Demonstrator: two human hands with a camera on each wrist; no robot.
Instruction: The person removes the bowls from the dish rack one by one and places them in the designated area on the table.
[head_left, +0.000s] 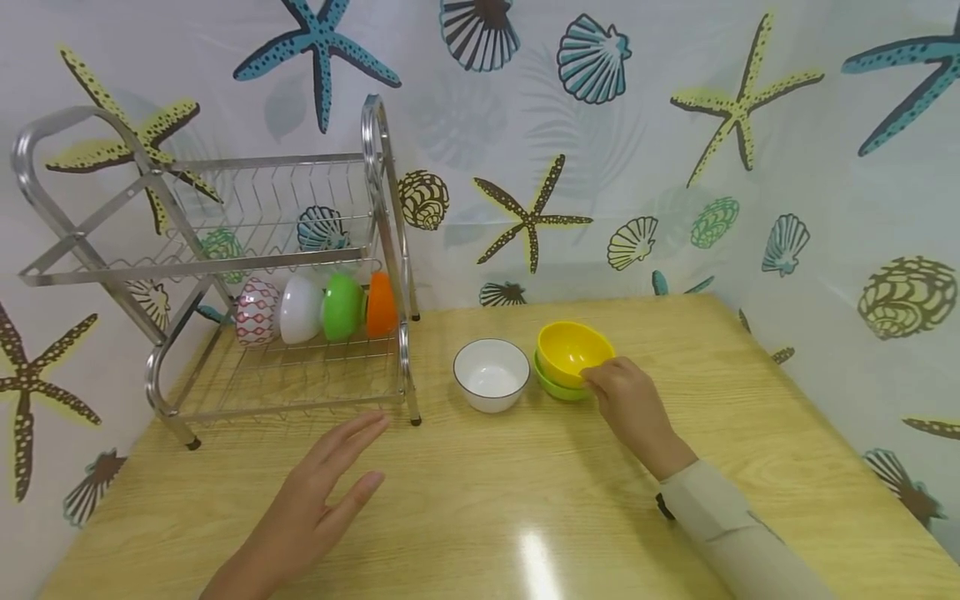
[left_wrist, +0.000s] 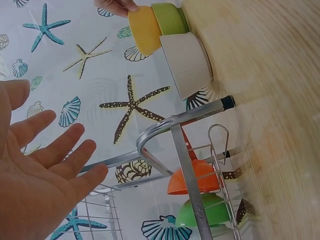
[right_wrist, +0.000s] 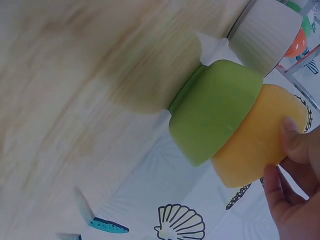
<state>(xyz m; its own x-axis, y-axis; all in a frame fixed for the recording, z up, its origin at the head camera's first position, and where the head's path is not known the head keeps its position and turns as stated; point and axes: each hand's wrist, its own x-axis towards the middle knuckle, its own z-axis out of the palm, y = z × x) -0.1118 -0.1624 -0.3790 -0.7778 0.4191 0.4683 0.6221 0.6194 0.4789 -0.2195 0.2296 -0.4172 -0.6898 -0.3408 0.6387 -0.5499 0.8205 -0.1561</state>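
A yellow bowl (head_left: 576, 350) sits in a green bowl (head_left: 561, 390) on the table, its rim pinched on the near right side by my right hand (head_left: 630, 408). The right wrist view shows the thumb (right_wrist: 291, 137) against the outside of the yellow bowl, with the green bowl under it. Just left stands a white bowl (head_left: 491, 371) with a dark rim, upright. My left hand (head_left: 307, 500) hovers over the table in front of the rack, fingers spread and holding nothing.
A two-tier metal dish rack (head_left: 285, 408) stands at the left. Its lower tier holds a patterned bowl (head_left: 257, 312), a white bowl (head_left: 302, 310), a green bowl (head_left: 342, 307) and an orange bowl (head_left: 382, 306), all on their sides. A patterned curtain (head_left: 480, 192) hangs behind the wooden table (head_left: 465, 517).
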